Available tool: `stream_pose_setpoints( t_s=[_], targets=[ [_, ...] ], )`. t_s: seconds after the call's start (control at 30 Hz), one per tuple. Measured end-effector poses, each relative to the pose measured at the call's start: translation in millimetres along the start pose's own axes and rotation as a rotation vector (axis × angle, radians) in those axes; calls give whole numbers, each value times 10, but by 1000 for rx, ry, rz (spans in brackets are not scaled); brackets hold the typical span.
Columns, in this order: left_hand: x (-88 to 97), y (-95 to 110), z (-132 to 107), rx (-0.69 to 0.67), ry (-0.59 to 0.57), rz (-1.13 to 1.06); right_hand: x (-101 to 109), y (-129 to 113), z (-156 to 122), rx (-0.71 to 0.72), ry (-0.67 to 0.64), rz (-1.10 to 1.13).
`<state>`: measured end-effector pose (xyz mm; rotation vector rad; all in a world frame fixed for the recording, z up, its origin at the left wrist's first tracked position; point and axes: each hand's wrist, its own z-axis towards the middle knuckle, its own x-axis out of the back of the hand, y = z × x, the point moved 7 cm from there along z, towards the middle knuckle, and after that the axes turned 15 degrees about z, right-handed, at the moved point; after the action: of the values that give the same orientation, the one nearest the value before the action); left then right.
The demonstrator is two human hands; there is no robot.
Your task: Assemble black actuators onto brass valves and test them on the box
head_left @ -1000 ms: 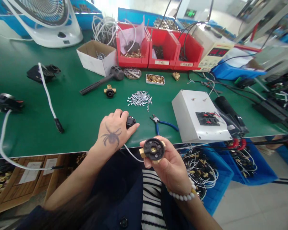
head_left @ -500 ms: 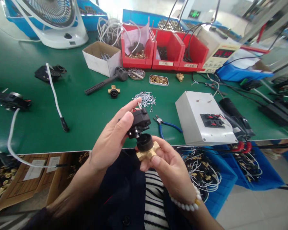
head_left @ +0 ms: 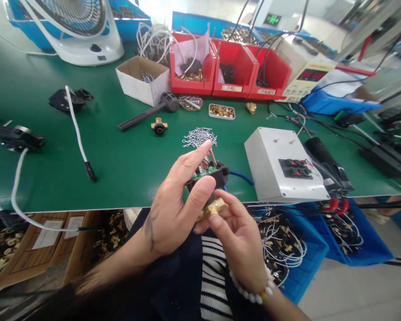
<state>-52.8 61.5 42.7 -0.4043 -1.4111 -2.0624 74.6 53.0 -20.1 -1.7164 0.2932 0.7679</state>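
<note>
Black housing [head_left: 222, 177], open-sided, green circuit board [head_left: 205, 173] showing: between my hands, near the bench's [head_left: 127, 178] front edge. Left to right: black mallet [head_left: 149, 114]; second brass fitting [head_left: 159, 126], black-collared; my left hand [head_left: 177, 203], thumb and fingers closed about the housing; hairpin clips [head_left: 198, 136], heaped behind; held brass fitting [head_left: 217, 206], just below the housing; my right hand [head_left: 237, 232], gripping that fitting; blue-handled pliers [head_left: 241, 176], partly hidden; grey switch box [head_left: 263, 167]. Change: housing lowered and tipped, board now exposed; joining appears under way, seating I cannot tell.

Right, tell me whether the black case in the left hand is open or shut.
Open: in the black case, a green circuit board and wires show uncovered.
</note>
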Motion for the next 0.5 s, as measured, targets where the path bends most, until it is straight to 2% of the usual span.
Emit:
stream_pose_setpoints(
  t_s=[0.1,0.2,0.33,0.5],
  targets=[
    [-36,-42,5,10,2,3,5,25,16,12,21,-38],
    [-76,-74,-6,-16,-29,33,35,55,80,-40,19,34],
    [-98,-60,-70,-114,-54,250,98,25,154,-75,75,133],
    [-82,-17,-144,-180,-53,460,170,-22,119,-16,146,51]
  ],
)
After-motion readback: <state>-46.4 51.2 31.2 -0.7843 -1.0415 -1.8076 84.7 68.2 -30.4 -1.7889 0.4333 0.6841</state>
